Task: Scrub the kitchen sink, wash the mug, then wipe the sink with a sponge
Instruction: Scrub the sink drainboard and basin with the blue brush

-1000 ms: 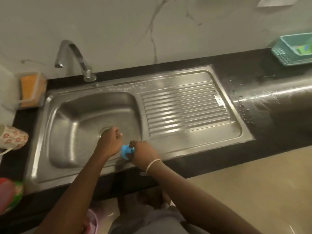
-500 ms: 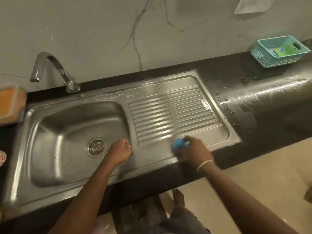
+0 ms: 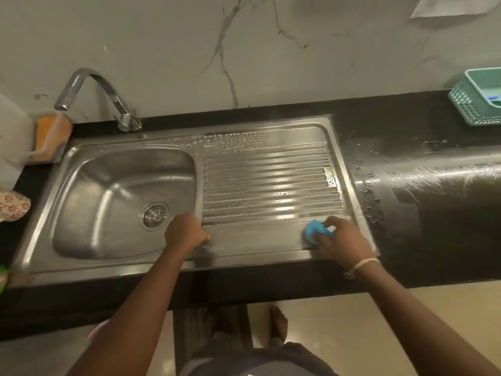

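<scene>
I have the blue scrubber (image 3: 315, 231) clenched in my right hand (image 3: 342, 242), pressed onto the front right corner of the sink (image 3: 260, 248), on the flat strip below the drainboard ridges. It looks small, soft and wet, so I judge it squashes easily and could slip; gripping it from above with the fingers wrapped round seems best. My left hand (image 3: 185, 234) is curled, holding nothing, and rests on the basin's front right edge. The mug (image 3: 12, 203) stands on the worktop (image 3: 423, 213), far left.
</scene>
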The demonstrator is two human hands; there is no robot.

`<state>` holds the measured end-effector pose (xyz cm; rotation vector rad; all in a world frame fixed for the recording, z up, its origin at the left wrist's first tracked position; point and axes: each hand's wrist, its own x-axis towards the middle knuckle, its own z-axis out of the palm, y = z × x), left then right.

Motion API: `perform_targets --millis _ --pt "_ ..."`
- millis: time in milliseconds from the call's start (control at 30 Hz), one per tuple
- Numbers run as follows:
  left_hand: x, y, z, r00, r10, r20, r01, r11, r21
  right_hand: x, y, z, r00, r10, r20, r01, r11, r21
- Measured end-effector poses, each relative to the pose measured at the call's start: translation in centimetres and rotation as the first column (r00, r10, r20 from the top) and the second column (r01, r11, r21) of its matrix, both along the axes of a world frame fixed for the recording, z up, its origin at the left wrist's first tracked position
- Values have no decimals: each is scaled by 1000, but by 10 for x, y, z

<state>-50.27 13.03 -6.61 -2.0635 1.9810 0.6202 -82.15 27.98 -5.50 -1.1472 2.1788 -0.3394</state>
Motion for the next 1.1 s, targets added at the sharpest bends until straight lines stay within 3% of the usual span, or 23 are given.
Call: perform_targets --millis 167,367,500,800,967,1100 --pt "-4 5 -1 998 69 -5 -69 997 -29 -64 20 5 994 -85 -62 86 996 10" --pt "-2 8 -2 995 80 -63 -83 996 -40 40 -8 -10 985 137 107 -133 990 -43" --pt "0 8 -7 990 108 -90 -110 994 -20 75 -26 -13 961 258 94 -255 966 -42" --pt "-3 9 -4 990 110 -84 -113 993 -29 -75 0 -9 997 -1 -75 1 1000 2" --pt "-3 12 -1 987 113 -111 -118 992 -43 29 -32 -24 983 186 -3 -185 981 -64" --pt "9 16 2 983 82 -166 -91 995 -47 150 -58 -20 886 461 47 -454 884 -110"
